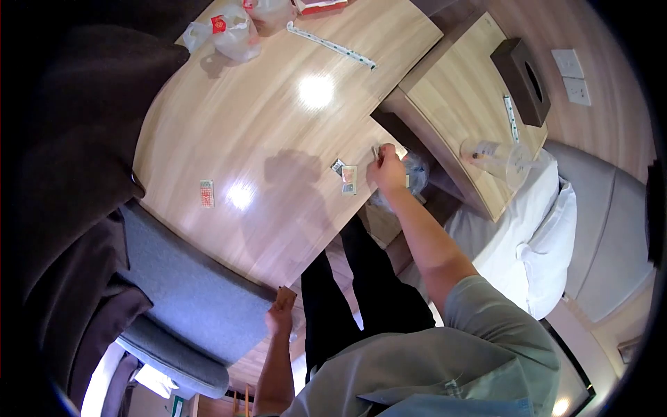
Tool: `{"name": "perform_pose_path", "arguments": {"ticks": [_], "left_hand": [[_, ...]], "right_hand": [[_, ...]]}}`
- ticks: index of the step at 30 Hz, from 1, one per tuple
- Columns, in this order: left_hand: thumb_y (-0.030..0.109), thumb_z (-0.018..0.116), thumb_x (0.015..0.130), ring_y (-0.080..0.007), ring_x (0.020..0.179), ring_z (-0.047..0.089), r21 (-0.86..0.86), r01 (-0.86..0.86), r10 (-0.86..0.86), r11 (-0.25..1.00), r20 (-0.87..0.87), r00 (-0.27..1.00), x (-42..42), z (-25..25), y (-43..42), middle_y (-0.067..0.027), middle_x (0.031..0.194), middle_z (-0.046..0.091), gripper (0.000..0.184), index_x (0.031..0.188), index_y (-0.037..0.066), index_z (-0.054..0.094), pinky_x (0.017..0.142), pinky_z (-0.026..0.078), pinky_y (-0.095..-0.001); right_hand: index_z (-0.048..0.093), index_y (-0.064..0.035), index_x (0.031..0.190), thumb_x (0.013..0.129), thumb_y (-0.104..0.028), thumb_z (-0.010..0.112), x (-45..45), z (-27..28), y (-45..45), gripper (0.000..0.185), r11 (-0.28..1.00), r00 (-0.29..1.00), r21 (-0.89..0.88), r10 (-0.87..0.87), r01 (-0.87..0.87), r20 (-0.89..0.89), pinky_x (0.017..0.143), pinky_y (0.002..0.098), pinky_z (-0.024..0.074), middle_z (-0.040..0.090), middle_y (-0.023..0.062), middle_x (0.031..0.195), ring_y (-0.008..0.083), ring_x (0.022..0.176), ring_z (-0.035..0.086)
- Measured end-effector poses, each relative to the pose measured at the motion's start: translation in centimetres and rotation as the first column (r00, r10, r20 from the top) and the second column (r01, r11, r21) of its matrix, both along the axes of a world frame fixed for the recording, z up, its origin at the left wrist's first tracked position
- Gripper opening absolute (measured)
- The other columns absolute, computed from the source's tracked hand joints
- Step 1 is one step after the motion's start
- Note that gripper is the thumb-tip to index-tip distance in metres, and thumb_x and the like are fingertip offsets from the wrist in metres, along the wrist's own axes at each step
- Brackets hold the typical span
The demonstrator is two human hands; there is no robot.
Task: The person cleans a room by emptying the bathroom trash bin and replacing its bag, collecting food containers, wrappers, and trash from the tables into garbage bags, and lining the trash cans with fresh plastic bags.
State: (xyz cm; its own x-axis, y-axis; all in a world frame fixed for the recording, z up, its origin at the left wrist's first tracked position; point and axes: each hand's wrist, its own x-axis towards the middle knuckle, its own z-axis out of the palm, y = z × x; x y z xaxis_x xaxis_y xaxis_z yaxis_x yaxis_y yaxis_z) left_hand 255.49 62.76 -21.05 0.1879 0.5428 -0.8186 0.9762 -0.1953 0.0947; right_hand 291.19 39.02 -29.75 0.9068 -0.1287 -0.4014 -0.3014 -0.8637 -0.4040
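Note:
My right hand point(387, 169) is at the right edge of the wooden table point(264, 111), its fingers pinched together around a small greyish item point(375, 152) whose kind I cannot make out. Just left of it, a pale sachet point(349, 180) lies partly over a small dark packet point(338, 166). Low at the table's front edge, my left hand point(279, 316) is closed on a small brown piece point(285, 297), too unclear to name. A sachet with red print point(207, 194) lies farther left on the tabletop.
Tied plastic bags point(236, 35) and a paper-wrapped straw point(332, 46) are at the back. A side cabinet point(445, 90) holds a tissue box point(517, 80), another wrapped straw point(511, 118) and a clear plastic cup point(497, 160) lying on its side. A clear bag point(417, 174) hangs below.

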Motion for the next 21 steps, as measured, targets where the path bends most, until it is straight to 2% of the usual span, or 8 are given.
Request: {"name": "perform_pose_path", "arguments": {"ticks": [3, 6, 10, 13, 14, 17, 20, 21], "left_hand": [[0.042, 0.062, 0.071, -0.0349, 0.084, 0.060, -0.024, 0.046, -0.045, 0.999, 0.034, 0.998, 0.6, 0.8, 0.0, -0.0215, 0.086, 0.061, 0.044, 0.092, 0.003, 0.062, 0.072, 0.046, -0.0403], [0.043, 0.062, 0.071, -0.0350, 0.085, 0.059, -0.032, 0.079, -0.080, 0.996, -0.034, 0.996, 0.7, 0.7, 0.1, -0.0214, 0.086, 0.061, 0.045, 0.093, 0.003, 0.062, 0.072, 0.046, -0.0407], [0.043, 0.063, 0.070, -0.0356, 0.086, 0.059, -0.028, 0.049, -0.049, 0.998, -0.013, 0.999, 1.2, 1.2, 0.4, -0.0213, 0.087, 0.061, 0.046, 0.096, 0.004, 0.062, 0.072, 0.046, -0.0408], [0.039, 0.063, 0.072, -0.0324, 0.085, 0.060, -0.018, 0.111, -0.112, 0.994, -0.043, 0.993, -0.6, -0.6, 0.5, -0.0202, 0.087, 0.062, 0.044, 0.097, 0.003, 0.062, 0.072, 0.046, -0.0376], [0.036, 0.063, 0.073, -0.0300, 0.084, 0.061, -0.033, 0.180, -0.169, 0.983, 0.212, 0.963, -1.5, -1.3, 0.7, -0.0197, 0.087, 0.063, 0.042, 0.097, 0.002, 0.062, 0.072, 0.046, -0.0359], [0.031, 0.062, 0.075, -0.0254, 0.082, 0.062, -0.073, 0.211, -0.146, 0.975, 0.509, 0.848, -0.2, -1.0, 0.0, -0.0180, 0.086, 0.064, 0.038, 0.096, 0.000, 0.061, 0.071, 0.046, -0.0327], [0.027, 0.062, 0.076, -0.0185, 0.082, 0.061, -0.133, 0.189, -0.125, 0.973, 0.381, 0.916, -0.2, -0.7, 0.6, -0.0129, 0.088, 0.065, 0.035, 0.098, -0.001, 0.061, 0.072, 0.045, -0.0289], [0.025, 0.062, 0.076, -0.0163, 0.082, 0.060, -0.141, 0.138, -0.109, 0.980, 0.199, 0.974, 1.8, 0.9, 0.3, -0.0107, 0.088, 0.065, 0.035, 0.099, -0.001, 0.061, 0.073, 0.045, -0.0278]], "right_hand": [[0.054, -0.0146, 0.098, 0.075, -0.013, 0.052, -1.0, 1.8, 0.4, 0.023, 0.978, 0.983, 0.109, 0.172, -0.178, 0.057, 0.067, 0.0424, 0.0476, 0.055, 0.0181, 0.087, 0.0345, 0.076, 0.057], [0.055, -0.0153, 0.098, 0.076, -0.016, 0.054, -2.7, 0.9, 1.5, 0.022, 0.929, 0.930, 0.063, 0.359, -0.364, 0.082, 0.066, 0.0427, 0.0476, 0.054, 0.0174, 0.087, 0.0341, 0.076, 0.057], [0.052, -0.0005, 0.089, 0.075, -0.024, 0.056, -3.1, 1.1, 4.6, 0.027, 0.934, 0.935, -0.050, 0.352, -0.354, -0.045, 0.066, 0.0414, 0.0490, 0.053, 0.0198, 0.086, 0.0343, 0.075, 0.058], [0.052, 0.0011, 0.086, 0.072, -0.026, 0.057, -3.0, -0.3, 5.7, 0.031, 0.948, 0.950, -0.067, 0.309, -0.312, -0.055, 0.066, 0.0409, 0.0494, 0.053, 0.0228, 0.086, 0.0353, 0.073, 0.058], [0.051, 0.0023, 0.089, 0.072, -0.023, 0.056, -3.0, -0.7, 5.7, 0.030, 0.939, 0.941, -0.065, 0.334, -0.336, -0.046, 0.066, 0.0410, 0.0495, 0.053, 0.0231, 0.086, 0.0355, 0.073, 0.058], [0.049, 0.0046, 0.088, 0.078, -0.013, 0.046, -2.8, -0.7, 6.1, 0.020, 0.913, 0.915, -0.089, 0.387, -0.398, -0.115, 0.065, 0.0400, 0.0506, 0.054, 0.0228, 0.087, 0.0348, 0.074, 0.059], [0.049, 0.0037, 0.088, 0.079, -0.007, 0.040, -2.7, -0.5, 6.0, 0.017, 0.936, 0.935, -0.043, 0.344, -0.348, -0.084, 0.065, 0.0405, 0.0504, 0.054, 0.0233, 0.087, 0.0351, 0.075, 0.059], [0.049, 0.0037, 0.088, 0.079, -0.007, 0.040, -2.6, -0.4, 6.0, 0.017, 0.941, 0.940, -0.046, 0.330, -0.334, -0.085, 0.065, 0.0405, 0.0504, 0.054, 0.0233, 0.087, 0.0351, 0.075, 0.059]]}}
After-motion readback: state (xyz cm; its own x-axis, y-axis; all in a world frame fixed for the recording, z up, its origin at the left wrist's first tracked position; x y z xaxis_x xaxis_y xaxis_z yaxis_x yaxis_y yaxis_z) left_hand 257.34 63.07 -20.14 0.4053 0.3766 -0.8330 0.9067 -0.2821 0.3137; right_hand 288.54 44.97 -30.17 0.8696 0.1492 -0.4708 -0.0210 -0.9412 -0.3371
